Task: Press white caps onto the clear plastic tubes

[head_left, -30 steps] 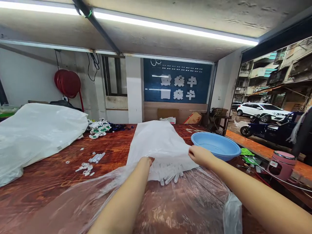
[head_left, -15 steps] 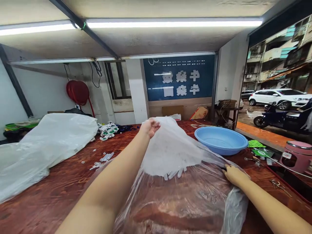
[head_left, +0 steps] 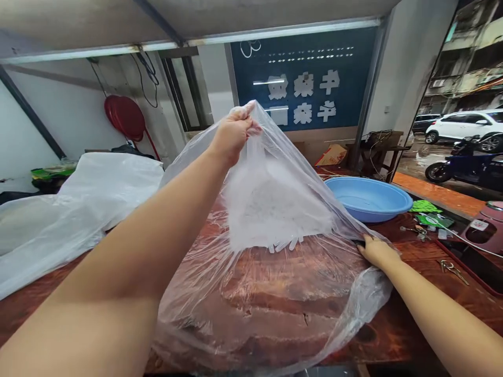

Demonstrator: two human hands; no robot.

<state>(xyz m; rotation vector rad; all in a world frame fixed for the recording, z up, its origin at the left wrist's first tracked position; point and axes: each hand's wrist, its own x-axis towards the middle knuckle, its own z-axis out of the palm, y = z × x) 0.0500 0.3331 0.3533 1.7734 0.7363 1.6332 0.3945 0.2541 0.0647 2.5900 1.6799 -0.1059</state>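
Note:
A large clear plastic bag (head_left: 275, 293) lies spread over the dark red wooden table, its far part pulled up into a peak. At that peak my left hand (head_left: 238, 128) is closed on the plastic, raised well above the tabletop. My right hand (head_left: 379, 251) grips the bag's right edge low over the table, near the blue basin. Inside the bag is a white mass (head_left: 275, 204), with several small translucent plastic pieces (head_left: 285, 243) along its near edge. What makes up the rest of the mass cannot be made out.
A blue basin (head_left: 369, 199) stands behind my right hand. White plastic sheeting (head_left: 98, 193) covers the left side. Keys (head_left: 451, 269), a phone (head_left: 479, 267), green packets (head_left: 428, 214) and a pink appliance (head_left: 487, 228) lie at the right edge.
My left hand has closed on the bag and lifted its far part into a peak. My right hand keeps its grip. The camera view has tilted down.

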